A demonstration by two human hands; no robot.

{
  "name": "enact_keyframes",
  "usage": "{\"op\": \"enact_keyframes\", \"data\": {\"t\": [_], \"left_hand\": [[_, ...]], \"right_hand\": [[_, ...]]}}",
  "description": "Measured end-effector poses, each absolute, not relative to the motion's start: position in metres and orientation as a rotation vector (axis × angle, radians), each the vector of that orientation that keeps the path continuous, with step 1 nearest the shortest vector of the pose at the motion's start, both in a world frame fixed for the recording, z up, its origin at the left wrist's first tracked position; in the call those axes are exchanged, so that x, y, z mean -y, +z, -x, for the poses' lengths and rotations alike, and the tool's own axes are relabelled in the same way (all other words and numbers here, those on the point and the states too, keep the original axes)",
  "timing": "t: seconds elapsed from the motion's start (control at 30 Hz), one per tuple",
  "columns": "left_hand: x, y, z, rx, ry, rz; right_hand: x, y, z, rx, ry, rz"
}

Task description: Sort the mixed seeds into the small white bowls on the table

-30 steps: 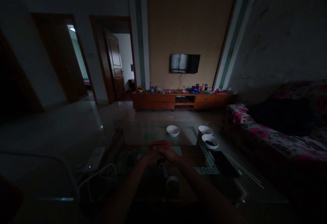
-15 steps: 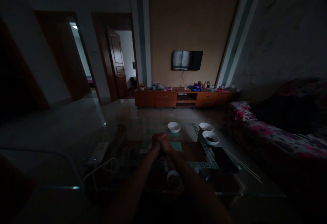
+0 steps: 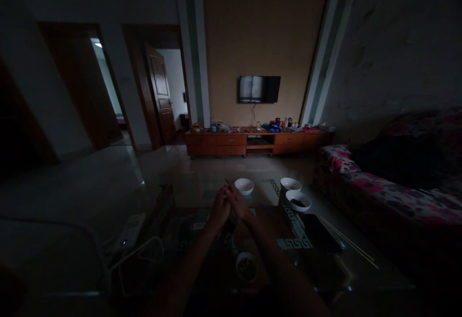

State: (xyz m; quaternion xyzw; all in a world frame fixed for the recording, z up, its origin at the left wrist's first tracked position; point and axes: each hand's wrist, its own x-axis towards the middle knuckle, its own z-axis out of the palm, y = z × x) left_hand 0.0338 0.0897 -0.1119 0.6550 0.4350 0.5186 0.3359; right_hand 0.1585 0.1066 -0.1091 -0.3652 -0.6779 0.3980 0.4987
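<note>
The room is dim. My left hand (image 3: 219, 207) and my right hand (image 3: 238, 202) are pressed together palm to palm above a glass coffee table (image 3: 202, 189), fingers pointing up and away. Neither hand holds anything that I can see. A small white bowl with dark contents (image 3: 246, 266) sits on the table below my forearms. Beyond my fingertips stands an empty white bowl (image 3: 244, 186).
Two more white bowls (image 3: 298, 200) stand at the right, with a dark flat object (image 3: 319, 237) and chopsticks (image 3: 348, 244) beside them. A white device with a cable (image 3: 129, 232) lies at the left. A floral sofa (image 3: 382, 187) is on the right, a TV cabinet (image 3: 256, 142) ahead.
My hands went from clasped with fingers interlaced to flat palms pressed together, and they rose slightly. The camera view shifted a little.
</note>
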Motion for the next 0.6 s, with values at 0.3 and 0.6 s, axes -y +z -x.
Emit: {"op": "enact_keyframes", "data": {"t": [0.3,0.6], "left_hand": [[-0.061,-0.096,-0.016,-1.295,1.215,-1.685],[-0.067,-0.114,-0.026,-1.225,1.209,-1.764]], "right_hand": [[-0.153,-0.134,-0.221,1.812,0.307,1.876],[-0.154,-0.151,-0.213,2.028,0.248,1.847]]}}
